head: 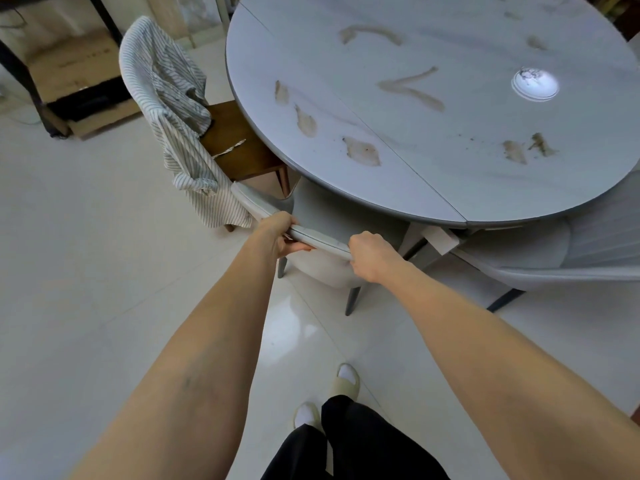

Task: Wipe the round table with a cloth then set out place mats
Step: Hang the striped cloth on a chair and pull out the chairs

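Note:
The round grey marble-look table (433,174) fills the upper right, marked with several brown smears (362,151) and crumbs. A grey chair (322,233) stands tucked at its near-left edge. My left hand (278,233) grips the top of the chair's backrest, fingers curled under the rim. My right hand (369,254) grips the same backrest further right. No cloth or place mats are in view.
A second chair (156,84) at the left carries a striped shirt (180,133) draped over its back. Another grey chair (554,261) sits at the right under the table. A black shelf frame with a cardboard box (79,74) stands far left. The floor has pale tiles.

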